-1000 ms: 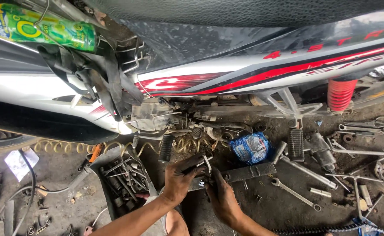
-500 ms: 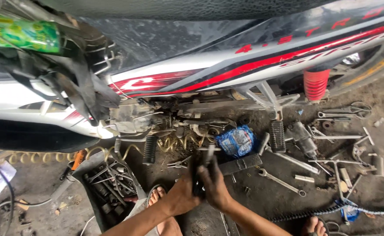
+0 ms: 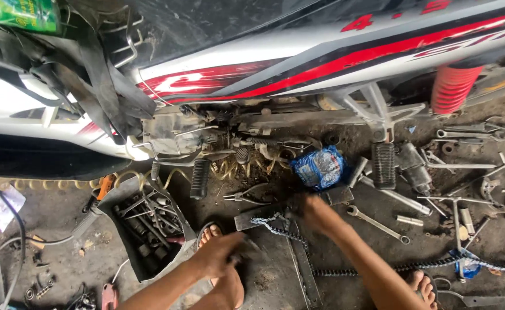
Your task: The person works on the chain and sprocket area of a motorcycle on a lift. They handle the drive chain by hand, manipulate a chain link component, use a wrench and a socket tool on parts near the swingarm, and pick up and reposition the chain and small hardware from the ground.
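My left hand [image 3: 221, 255] sits low near my sandalled foot [image 3: 211, 232], fingers curled round sth small & dark. It's blurred, so can't tell what it is or how firm the hold is. My right hand [image 3: 315, 213] reaches fwd to the greasy steel drive chain [image 3: 275, 228], which lies on the dirt floor and trails off right toward the blue rag end. Fingers are smeared w/ motion; they look closed at the chain's near end, but I can't say for sure they grip it.

Chain lies across a flat grey metal bar [image 3: 301, 261], prob. so it stays out of the dirt. Just beyond my right hand: crumpled blue plastic bag [image 3: 320, 166], and a silver ring spanner [image 3: 377, 223] laid close by, within reach. Black tool tray full of sockets & wrenches [image 3: 143, 227] sits left of my foot. The white-and-red motorbike body [image 3: 333, 57] stands above it all, black ribbed footpeg [image 3: 199, 178] hanging under it.
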